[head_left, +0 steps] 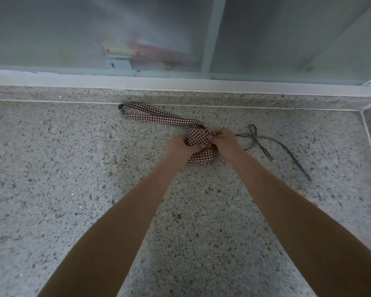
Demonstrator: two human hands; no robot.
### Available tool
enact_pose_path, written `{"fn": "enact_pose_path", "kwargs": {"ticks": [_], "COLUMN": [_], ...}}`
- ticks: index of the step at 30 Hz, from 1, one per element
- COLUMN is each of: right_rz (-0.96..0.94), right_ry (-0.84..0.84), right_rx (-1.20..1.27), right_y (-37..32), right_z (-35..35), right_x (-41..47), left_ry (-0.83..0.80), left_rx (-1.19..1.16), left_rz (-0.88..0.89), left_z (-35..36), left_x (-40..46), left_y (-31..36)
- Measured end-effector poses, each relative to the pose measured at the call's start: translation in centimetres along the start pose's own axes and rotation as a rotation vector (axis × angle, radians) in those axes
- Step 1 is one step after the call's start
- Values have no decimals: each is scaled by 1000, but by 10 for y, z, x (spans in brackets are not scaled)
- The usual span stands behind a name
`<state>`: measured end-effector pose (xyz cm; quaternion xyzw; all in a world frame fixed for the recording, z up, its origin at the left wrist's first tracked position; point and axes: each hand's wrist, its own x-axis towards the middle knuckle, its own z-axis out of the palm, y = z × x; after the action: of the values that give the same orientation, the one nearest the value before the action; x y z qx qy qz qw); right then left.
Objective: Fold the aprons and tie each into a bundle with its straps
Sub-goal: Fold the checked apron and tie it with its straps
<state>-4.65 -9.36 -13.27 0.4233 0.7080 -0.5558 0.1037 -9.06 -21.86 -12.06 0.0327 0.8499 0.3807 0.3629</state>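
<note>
Far out to the left of the left hand, beyond its fingertips: wide checked neck strap [150, 113], doubled into a long flat loop on the speckled stone counter [73, 168], its closed end close against the pale seam line at the back, its other end running right and nearer into the bundle. Left hand [180, 146] stretched forward on a bare forearm, fingers curled over the near left side of the folded gingham apron [196, 138], gripping the cloth. Between the two hands: the apron itself, red-brown and white check, folded small into a thick packet, lying on the counter, its lower corner poking out just beneath the left wrist. Right hand [225, 140] touching the packet's right edge, fingertips pinching the fabric at the top corner where the wide strap joins; exact finger placement hard to make out. To the right of the right hand: thin dark waist tie [263, 140], loose on the counter, crossing itself in one small loop, then trailing away right and nearer.
</note>
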Motion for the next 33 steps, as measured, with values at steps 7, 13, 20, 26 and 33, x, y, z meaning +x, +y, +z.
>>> {"fn": "enact_pose_path", "kwargs": {"ticks": [7,13,20,26,33], "right_rz": [-194,-255,-145,-218,-397], "right_ry": [70,-27,47,84,64], "right_rx": [187,23,-36,-276,-716], "right_y": [-14,-23,-5,5,3], "right_z": [-2,-5,-4,-9,-4], "right_x": [-28,-46,-35,-42,-53], "left_ry": [-244,-199,-160,-108,98], "left_rx": [-670,-562,-654,-699,-555], "left_rz": [-14,16,-165,-208,-153], "left_z": [-19,-41,-40,-34,-24], "left_x": [-24,-29,-22,-23,-23], "left_y": [1,2,-17,-23,-23]}}
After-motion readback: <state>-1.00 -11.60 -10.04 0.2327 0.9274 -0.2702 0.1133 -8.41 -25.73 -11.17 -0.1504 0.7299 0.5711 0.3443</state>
